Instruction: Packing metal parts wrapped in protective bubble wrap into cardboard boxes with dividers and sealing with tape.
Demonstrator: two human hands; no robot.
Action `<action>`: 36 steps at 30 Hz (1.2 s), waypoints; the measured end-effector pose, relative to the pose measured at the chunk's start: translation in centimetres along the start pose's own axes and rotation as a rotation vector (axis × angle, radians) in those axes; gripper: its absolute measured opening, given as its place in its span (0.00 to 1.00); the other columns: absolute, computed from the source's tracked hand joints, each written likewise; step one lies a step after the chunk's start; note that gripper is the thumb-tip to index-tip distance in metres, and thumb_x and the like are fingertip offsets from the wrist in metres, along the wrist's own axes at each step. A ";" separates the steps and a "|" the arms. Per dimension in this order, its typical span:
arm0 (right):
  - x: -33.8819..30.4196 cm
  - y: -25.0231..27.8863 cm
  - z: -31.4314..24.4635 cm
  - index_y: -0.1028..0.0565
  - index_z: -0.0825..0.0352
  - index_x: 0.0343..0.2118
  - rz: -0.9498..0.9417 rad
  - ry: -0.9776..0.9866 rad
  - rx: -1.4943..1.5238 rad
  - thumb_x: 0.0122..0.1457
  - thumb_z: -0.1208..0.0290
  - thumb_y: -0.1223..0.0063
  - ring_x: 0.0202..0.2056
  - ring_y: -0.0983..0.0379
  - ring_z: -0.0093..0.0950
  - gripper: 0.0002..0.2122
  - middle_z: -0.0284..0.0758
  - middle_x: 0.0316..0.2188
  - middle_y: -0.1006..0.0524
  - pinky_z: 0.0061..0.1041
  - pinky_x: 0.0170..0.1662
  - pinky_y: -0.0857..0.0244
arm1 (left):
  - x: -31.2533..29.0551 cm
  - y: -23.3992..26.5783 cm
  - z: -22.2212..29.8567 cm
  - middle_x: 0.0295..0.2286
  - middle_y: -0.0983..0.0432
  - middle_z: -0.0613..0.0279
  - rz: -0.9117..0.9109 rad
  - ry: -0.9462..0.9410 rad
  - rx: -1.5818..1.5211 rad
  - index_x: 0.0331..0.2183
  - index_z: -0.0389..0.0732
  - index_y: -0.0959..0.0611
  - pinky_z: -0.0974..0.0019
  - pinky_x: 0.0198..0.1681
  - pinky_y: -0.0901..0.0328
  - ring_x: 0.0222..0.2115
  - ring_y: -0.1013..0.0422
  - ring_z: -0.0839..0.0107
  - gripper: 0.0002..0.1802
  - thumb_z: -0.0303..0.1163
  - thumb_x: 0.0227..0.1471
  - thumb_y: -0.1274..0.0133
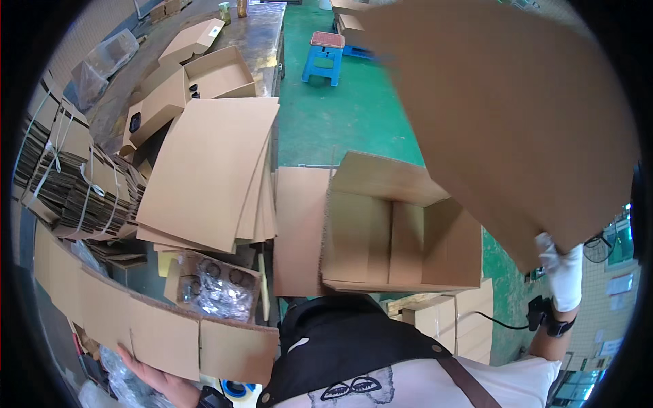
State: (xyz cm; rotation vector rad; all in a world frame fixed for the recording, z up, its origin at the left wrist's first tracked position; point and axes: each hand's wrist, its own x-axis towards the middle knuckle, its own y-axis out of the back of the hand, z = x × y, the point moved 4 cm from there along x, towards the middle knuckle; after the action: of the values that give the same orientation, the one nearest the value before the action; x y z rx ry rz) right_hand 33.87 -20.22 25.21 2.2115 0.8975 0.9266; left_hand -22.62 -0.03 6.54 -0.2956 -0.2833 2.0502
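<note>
My right hand point(562, 272), in a white glove, grips the lower edge of a large brown cardboard sheet point(503, 115). The sheet is raised at the upper right and slightly blurred. At the lower left, my bare left hand point(151, 378) holds the lower edge of a long creased cardboard strip point(163, 336); part of its fingers is hidden behind the board. Between them and farther off, an open cardboard box point(401, 245) stands with its far flap up and its inside bare. A stack of flat cardboard sheets point(207, 173) lies left of the box.
A small carton point(216, 289) of plastic-wrapped parts sits by the stack. Strapped bundles of folded cardboard point(81, 180) stand at the left. Open shallow boxes point(218, 71) lie on the long workbench point(262, 41). A blue stool point(323, 58) stands on the green floor; closed cartons point(456, 316) are at the right.
</note>
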 end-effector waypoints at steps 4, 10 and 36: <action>0.8 -6.9 1.5 0.25 0.65 0.47 -0.645 0.232 -0.478 0.42 0.85 0.49 0.32 0.24 0.47 0.24 0.47 0.32 0.21 0.36 0.36 0.28 | -2.5 -0.8 -1.3 0.53 0.30 0.55 0.079 -0.078 -0.025 0.57 0.40 0.31 0.54 0.53 0.32 0.52 0.31 0.59 0.32 0.52 0.60 0.55; -4.0 -24.6 15.7 0.33 0.71 0.41 -0.868 0.264 -0.564 0.55 0.76 0.53 0.40 0.26 0.47 0.11 0.50 0.37 0.26 0.42 0.41 0.29 | -8.9 -5.1 -5.0 0.55 0.34 0.55 -0.161 0.275 -0.429 0.59 0.40 0.36 0.59 0.50 0.31 0.51 0.31 0.60 0.37 0.56 0.58 0.56; 4.7 -16.8 9.5 0.54 0.70 0.66 -0.823 0.239 0.832 0.45 0.52 0.30 0.63 0.42 0.36 0.53 0.45 0.62 0.39 0.37 0.65 0.50 | -16.3 -25.7 0.2 0.49 0.29 0.51 -0.593 -0.319 0.363 0.57 0.32 0.34 0.61 0.54 0.37 0.48 0.30 0.65 0.30 0.42 0.60 0.50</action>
State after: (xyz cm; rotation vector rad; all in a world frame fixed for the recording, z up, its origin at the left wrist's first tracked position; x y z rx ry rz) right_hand 37.68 -8.73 9.48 1.9591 2.3933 0.4284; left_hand 6.04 -2.32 16.47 0.3132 -0.1599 1.5104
